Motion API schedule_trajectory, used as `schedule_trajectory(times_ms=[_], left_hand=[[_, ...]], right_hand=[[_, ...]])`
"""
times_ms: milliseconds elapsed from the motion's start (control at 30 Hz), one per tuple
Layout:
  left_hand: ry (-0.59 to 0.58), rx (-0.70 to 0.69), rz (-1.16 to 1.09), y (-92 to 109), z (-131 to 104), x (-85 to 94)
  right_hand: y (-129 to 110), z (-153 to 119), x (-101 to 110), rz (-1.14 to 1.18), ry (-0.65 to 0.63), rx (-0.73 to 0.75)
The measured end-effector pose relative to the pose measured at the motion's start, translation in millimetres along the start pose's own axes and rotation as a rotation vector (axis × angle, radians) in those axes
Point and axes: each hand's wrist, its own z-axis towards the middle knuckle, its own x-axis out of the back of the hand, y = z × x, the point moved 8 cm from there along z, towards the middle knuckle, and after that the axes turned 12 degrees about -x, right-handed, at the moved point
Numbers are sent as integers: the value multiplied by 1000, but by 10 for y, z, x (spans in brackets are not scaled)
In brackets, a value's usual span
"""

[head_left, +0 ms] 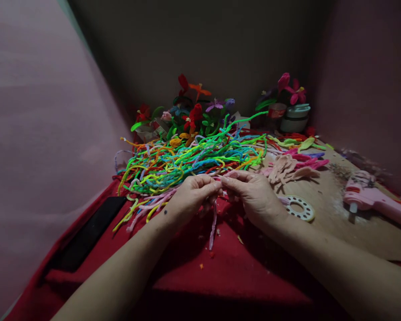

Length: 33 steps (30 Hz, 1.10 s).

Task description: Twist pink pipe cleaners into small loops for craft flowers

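Observation:
Above the front of the red cloth, my left hand (197,191) and my right hand (254,191) meet almost fingertip to fingertip. Both are closed in a pinch on a pale pink pipe cleaner (214,227), whose end hangs down below the fingers. Its upper part is largely covered by my fingers, so its shape there cannot be made out. Just behind my hands spreads a large heap of pipe cleaners (187,160) in green, yellow, blue, orange and pink. Beige folded petal pieces (282,171) lie beyond my right hand.
A black phone-like slab (90,234) rests at the left. On the right board (330,223) are a white ring with holes (300,208) and a pink hair-dryer-shaped tool (377,198). Finished fuzzy flowers (194,113) and a lidded jar (296,118) stand at the back.

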Motion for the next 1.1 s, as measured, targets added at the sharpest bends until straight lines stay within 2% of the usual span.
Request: schedule_trajectory(times_ms=[133,333,533,700,767,933,1033,1100], left_hand=[[-37,-39,135,59,-1,-8],[-23,-34,66,45,15,49],[-58,-53,205,86,29,40],[120,-244,316,192,40,96],[124,-320,438,223,25,63],[157,-575,925,352,-74,-47],[147,-703,1143,369,-121,-141],[120,-739,1235,343,-127,-188]], right_hand=[[24,12,-5,50,-20,-15],[25,-10,-59,156,-47,-91],[-9,-11,-46,103,-23,-42],[-46,-28,-6,-87,30,47],[-52,-39,-4,-141,43,52],[-73,-63,-25,-201,55,67],[18,-48,-58,-169,15,-20],[70,-44,-93,-145,-26,-71]])
